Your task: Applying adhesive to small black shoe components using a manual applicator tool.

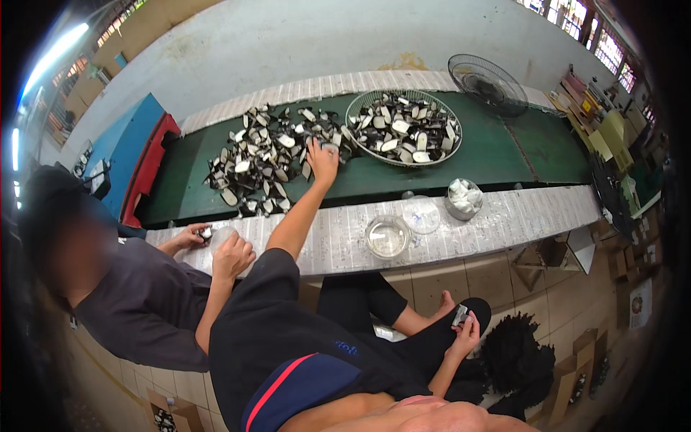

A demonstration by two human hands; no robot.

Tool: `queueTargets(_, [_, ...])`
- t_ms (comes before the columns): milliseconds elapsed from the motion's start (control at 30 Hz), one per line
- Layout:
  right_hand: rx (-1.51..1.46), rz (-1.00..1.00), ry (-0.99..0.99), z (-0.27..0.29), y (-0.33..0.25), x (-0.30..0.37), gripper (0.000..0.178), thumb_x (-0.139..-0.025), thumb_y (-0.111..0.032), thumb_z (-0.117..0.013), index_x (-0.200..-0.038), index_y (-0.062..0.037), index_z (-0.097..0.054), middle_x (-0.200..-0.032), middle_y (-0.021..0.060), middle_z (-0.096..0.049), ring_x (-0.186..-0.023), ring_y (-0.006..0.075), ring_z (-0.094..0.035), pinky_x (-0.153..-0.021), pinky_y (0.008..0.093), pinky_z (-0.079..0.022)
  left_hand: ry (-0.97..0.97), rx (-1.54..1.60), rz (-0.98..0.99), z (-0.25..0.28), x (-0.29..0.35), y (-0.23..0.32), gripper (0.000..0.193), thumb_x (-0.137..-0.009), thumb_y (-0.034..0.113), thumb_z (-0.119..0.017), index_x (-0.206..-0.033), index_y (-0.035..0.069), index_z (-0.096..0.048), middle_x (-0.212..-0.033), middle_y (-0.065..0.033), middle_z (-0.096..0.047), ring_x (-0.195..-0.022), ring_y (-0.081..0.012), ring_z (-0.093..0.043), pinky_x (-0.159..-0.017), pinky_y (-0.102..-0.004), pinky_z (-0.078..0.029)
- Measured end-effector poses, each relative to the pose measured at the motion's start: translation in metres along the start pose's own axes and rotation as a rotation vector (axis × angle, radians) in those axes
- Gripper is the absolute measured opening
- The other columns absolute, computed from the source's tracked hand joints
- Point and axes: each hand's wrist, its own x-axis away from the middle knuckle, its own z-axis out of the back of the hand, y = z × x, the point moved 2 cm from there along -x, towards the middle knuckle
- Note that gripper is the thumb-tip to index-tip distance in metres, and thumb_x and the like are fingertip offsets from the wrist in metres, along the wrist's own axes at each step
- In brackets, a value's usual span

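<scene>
My left hand (324,163) reaches over the near right part of a loose heap of small black pieces with pale oval faces (263,155). Its fingers are closed at the heap on a small pale-faced piece (330,147), partly hidden by the hand. Low on the right, above my dark-clothed leg, my right hand (466,335) pinches a small whitish-grey piece (459,315); its exact kind is too small to make out. A round wire-rimmed basket (458,147) full of similar pieces stands right of the heap, on the green belt (497,164).
On the pale ledge stand a clear round tub (389,237), a clear lid (421,214) and a container of white wads (464,198). A co-worker's hands (232,253) work at the left. A fan guard (488,85) stands behind; black rags (518,353) lie lower right.
</scene>
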Motion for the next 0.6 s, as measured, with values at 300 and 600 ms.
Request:
queueTargets(300, [0.056,0.054,-0.331,-0.096,-0.059,0.001,0.025,-0.095,-0.014,-0.058,-0.116,0.0000,-0.062,-0.105,0.0048,-0.063,-0.090,0.0094,-0.058,-0.074,0.0227,-0.049,-0.078,0.423,-0.001,0.079,0.032,0.000,0.018,-0.095,0.011,-0.053,-0.111,0.005,-0.056,-0.135,-0.0218,-0.052,-0.108,-0.0301,-0.062,-0.087,-0.0334,-0.046])
queueTargets(600, [0.569,0.838,-0.788,-0.241,-0.129,0.013,0.023,-0.087,-0.007,-0.064,-0.109,-0.0007,-0.065,-0.102,0.0148,-0.065,-0.097,0.0257,-0.063,-0.089,0.0344,-0.045,-0.421,1.562,0.893,0.140,0.211,0.014,0.020,-0.104,0.026,-0.040,-0.123,0.021,-0.042,-0.121,-0.0099,-0.057,-0.089,-0.0185,-0.061,-0.077,-0.0330,-0.051])
